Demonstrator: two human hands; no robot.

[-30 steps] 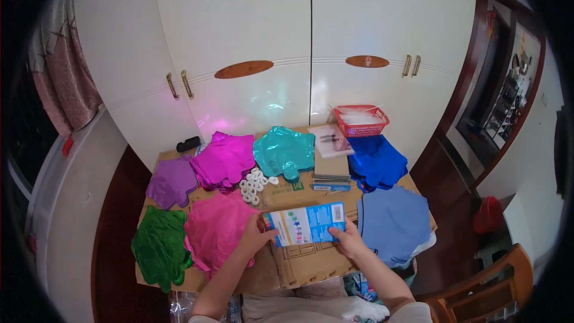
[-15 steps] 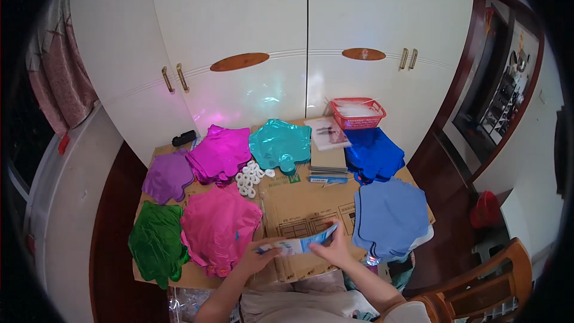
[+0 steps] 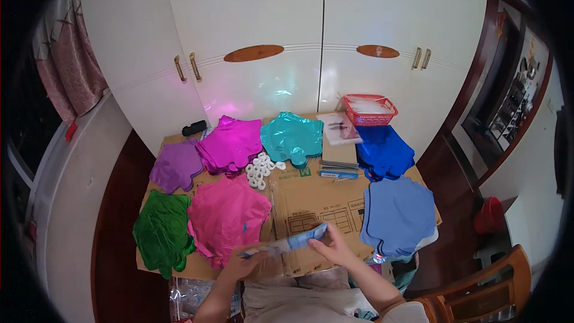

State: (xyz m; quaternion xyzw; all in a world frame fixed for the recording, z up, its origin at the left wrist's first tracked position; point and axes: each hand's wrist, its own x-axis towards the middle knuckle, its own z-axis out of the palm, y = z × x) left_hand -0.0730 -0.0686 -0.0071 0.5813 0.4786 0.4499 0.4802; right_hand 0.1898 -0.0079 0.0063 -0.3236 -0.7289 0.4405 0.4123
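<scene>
Above the near edge of the cardboard-covered table, both hands hold one flat blue-and-white packet (image 3: 294, 242) with a clear-looking part. My left hand (image 3: 251, 260) grips its left end, fingers closed and partly blurred. At the other end, my right hand (image 3: 330, 247) pinches the packet between thumb and fingers. To the left lies a pile of pink foil balloons (image 3: 230, 218), the nearest pile to my left hand. Right of my right hand is a pile of grey-blue flat foil balloons (image 3: 400, 215). The packet's underside is hidden.
More foil piles lie around: green (image 3: 161, 227), purple (image 3: 175, 166), magenta (image 3: 230, 143), teal (image 3: 292, 137) and dark blue (image 3: 385, 151). White rings (image 3: 257, 170) sit mid-table beside a cardboard stack (image 3: 339, 155). A red basket (image 3: 371, 110) stands behind; a wooden chair (image 3: 484, 287) is at right.
The whole scene has shifted slightly right in the picture as the view turned. Both hands still hold the packet, which now sits a little farther left over the table, its face tilted differently.
</scene>
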